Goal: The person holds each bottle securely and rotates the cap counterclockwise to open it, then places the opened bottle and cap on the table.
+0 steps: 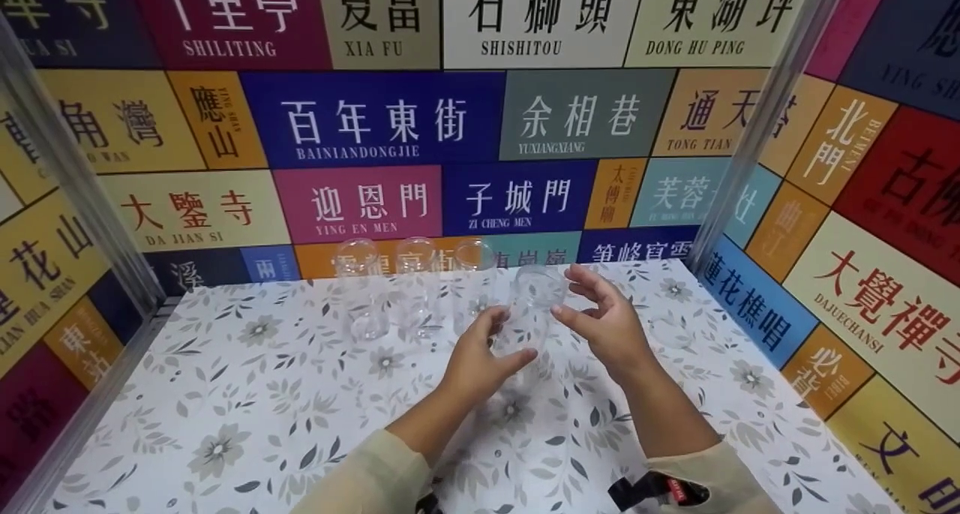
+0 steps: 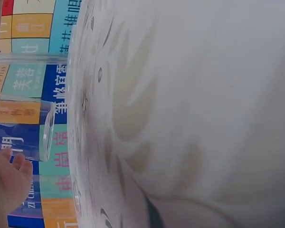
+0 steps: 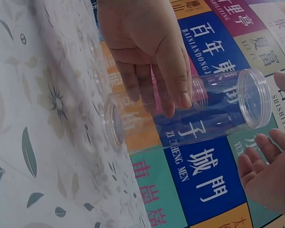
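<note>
My left hand (image 1: 487, 356) holds a clear plastic cylindrical jar (image 3: 204, 116), thumb on the near side and fingers behind it. The jar's flat base (image 2: 48, 130) is off the tabletop in the left wrist view. At the jar's upper end is a clear ridged rim (image 3: 256, 99). My right hand (image 1: 607, 323) is beside this rim, thumb and fingers spread and apart from it. A faint clear round disc (image 1: 671, 334) lies on the table to the right of that hand.
Three more clear cylinders (image 1: 360, 296) stand in a row at the back left of the table. A white leaf-and-flower cloth (image 1: 225, 394) covers the tabletop. Panels with coloured lettering (image 1: 375, 120) enclose the back and sides, with metal posts (image 1: 765, 109) at the corners.
</note>
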Motion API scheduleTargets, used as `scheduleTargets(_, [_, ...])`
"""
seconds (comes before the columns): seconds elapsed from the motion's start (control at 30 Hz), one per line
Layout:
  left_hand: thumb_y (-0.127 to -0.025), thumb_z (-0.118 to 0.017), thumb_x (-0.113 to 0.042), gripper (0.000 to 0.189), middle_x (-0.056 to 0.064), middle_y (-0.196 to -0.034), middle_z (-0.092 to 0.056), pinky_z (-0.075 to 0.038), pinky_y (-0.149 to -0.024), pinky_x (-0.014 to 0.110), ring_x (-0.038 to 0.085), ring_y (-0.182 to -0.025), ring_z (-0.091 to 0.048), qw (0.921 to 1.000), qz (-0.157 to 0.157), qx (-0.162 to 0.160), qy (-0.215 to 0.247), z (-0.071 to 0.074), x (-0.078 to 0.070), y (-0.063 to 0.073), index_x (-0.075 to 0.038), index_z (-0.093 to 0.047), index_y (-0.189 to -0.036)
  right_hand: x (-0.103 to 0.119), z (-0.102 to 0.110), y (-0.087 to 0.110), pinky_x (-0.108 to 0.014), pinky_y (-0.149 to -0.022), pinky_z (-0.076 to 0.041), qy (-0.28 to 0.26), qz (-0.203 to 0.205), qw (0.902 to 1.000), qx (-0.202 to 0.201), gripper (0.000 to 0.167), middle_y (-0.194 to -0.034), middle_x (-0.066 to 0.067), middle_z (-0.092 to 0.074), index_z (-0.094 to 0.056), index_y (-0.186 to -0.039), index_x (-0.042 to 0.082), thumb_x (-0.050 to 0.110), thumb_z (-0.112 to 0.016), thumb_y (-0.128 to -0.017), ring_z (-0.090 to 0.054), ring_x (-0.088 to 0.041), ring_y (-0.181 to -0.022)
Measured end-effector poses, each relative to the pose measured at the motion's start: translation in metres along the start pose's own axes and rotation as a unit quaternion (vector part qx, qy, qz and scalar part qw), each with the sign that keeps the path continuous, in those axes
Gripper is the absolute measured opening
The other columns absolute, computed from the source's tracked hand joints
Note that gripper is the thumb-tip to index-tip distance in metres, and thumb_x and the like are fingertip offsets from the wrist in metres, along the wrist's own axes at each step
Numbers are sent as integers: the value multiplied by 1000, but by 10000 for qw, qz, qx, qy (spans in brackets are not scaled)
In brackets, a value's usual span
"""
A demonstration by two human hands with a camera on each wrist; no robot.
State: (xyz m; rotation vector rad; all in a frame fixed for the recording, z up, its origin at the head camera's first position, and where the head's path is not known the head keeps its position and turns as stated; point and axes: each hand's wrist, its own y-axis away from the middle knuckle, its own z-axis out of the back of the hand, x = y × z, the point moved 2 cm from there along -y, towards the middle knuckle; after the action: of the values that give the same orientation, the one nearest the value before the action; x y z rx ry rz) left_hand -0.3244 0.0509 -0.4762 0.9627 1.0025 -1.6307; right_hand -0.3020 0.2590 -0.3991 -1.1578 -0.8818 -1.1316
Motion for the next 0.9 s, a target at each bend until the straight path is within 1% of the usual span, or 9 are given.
scheduleTargets(0.07, [-87, -89, -45, 81, 1, -157, -59, -47, -124, 46, 25, -148, -55, 9999, -82, 67, 69, 3, 1, 6, -22, -51, -154, 2, -3, 3, -21, -104, -49, 2, 26, 10000, 34, 74, -163, -3, -50, -45, -161, 13, 20, -81, -97, -45, -21, -149])
scheduleTargets(0.13, [-87, -89, -45, 82, 1, -157, -60, -46, -124, 47, 25, -149, -54, 9997, -142, 114, 136, 6, 1, 11, -21, -50, -155, 3, -6, 5, -19, -101, -50, 20, 61, 10000, 60, 75, -163, -3, -51, -46, -161, 13, 21, -82, -96, -46, -21, -149])
scheduleTargets(0.33, [-87, -90, -41, 84, 0, -157, -60, -42, -128, 47, 24, -149, -54, 9993, -219, 140, 264, 14, 0, 26, -17, -49, -157, 7, -14, 11, -19, -96, -54, 135, 105, 9997, 148, 77, -165, -4, -51, -47, -161, 16, 24, -84, -94, -47, -26, -147])
scheduleTargets(0.47, [-86, -91, -40, 83, -1, -154, -61, -43, -127, 47, 23, -147, -55, 9991, -285, 110, 295, 19, -4, 34, -17, -51, -155, 9, -18, 15, -20, -96, -55, 211, 104, 9995, 194, 78, -166, -2, -50, -47, -161, 20, 27, -84, -94, -50, -24, -142])
scheduleTargets(0.6, [-87, -90, -38, 82, 1, -154, -61, -44, -127, 48, 24, -147, -55, 9987, -342, 105, 355, 24, -7, 42, -17, -50, -156, 12, -23, 19, -22, -95, -55, 152, 153, 9995, 209, 77, -165, 0, -51, -48, -160, 20, 23, -84, -93, -54, -23, -134])
scheduleTargets(0.7, [-87, -90, -41, 83, 2, -154, -60, -43, -127, 49, 25, -148, -54, 9989, -312, 141, 329, 29, -8, 48, -18, -50, -156, 15, -27, 23, -23, -90, -58, 64, 246, 9993, 278, 77, -162, -3, -54, -50, -160, 19, 20, -84, -91, -58, -27, -119])
scheduleTargets(0.83, [-86, -90, -42, 83, 2, -153, -61, -42, -127, 51, 25, -147, -55, 9988, -309, 116, 354, 35, -9, 53, -20, -50, -155, 20, -33, 28, -25, -80, -59, -20, 344, 9989, 313, 77, -157, -5, -56, -52, -158, 20, 18, -86, -89, -59, -30, -105])
scheduleTargets(0.9, [-85, -91, -40, 83, 2, -152, -61, -42, -127, 52, 26, -146, -56, 9985, -354, 74, 403, 38, -9, 56, -19, -50, -155, 23, -35, 29, -25, -79, -59, -14, 343, 9990, 289, 77, -158, -5, -55, -53, -157, 20, 18, -87, -88, -58, -32, -106])
